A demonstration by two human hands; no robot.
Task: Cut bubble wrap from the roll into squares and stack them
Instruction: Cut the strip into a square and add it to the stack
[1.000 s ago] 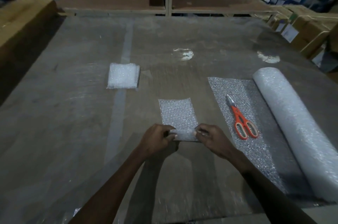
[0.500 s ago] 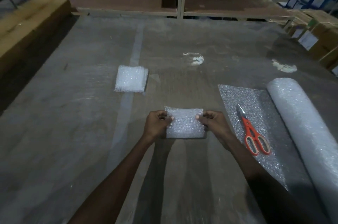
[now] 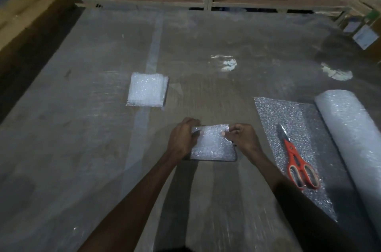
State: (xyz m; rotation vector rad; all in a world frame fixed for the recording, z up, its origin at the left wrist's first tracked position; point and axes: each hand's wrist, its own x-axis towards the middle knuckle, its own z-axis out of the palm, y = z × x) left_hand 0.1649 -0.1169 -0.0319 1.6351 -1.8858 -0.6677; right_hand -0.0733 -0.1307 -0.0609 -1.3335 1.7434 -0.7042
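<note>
Two hands, the left hand (image 3: 181, 142) and right hand (image 3: 244, 138), pinch the bubble wrap square (image 3: 213, 144) by its far corners with their fingers (image 3: 225, 133). It looks light, soft and floppy.

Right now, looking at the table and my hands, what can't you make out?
- Head view: how many squares are in the stack; the layers blur together.
- Roll: its near end is cut off by the right edge.
- Piece in the left hand and right hand: the layer count is unclear; the hands cover its upper corners.
- Scissors: blade tip dim.
</note>
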